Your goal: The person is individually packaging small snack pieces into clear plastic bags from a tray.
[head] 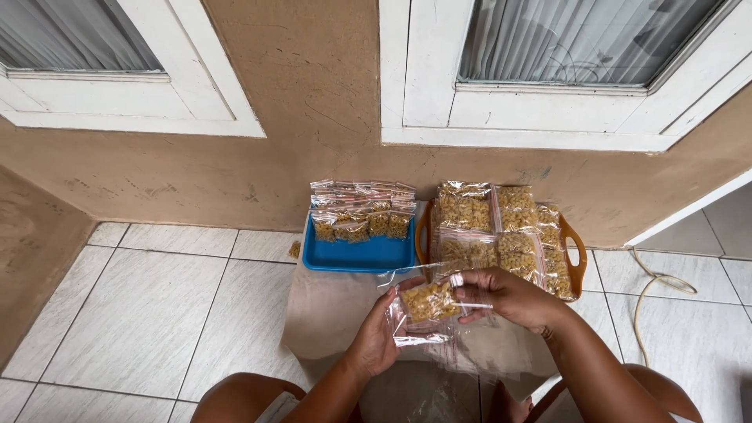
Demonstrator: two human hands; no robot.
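- Both hands meet on one small clear bag (428,304) filled with yellowish snack pieces, held in the air between them, just above the person's knees.
- The left hand (377,338) cups the bag from below and from its left side, fingers curled shut around the lower edge.
- The right hand (507,296) comes in from the right and pinches the bag's upper right part; one finger wears a white wrap near the tip.
- The bag's long axis runs roughly left to right between the two hands, tilted a little upward toward the right hand. Its filled part sits nearer the left hand; the loose clear top points away from the person.
- Under the hands lies a brown paper sheet (329,309) on the tiled floor (141,305), with a few empty clear bags (478,356) just below and right of the right hand.
- Beyond the hands, ahead and slightly left, stands a blue tray (359,255) with filled bags ranked along its far side, against the wall.
- Ahead of the right hand, very near its fingertips, is an orange tray (578,258) covered with larger filled bags.
- A pale cord (656,287) lies on the floor well off to the right.
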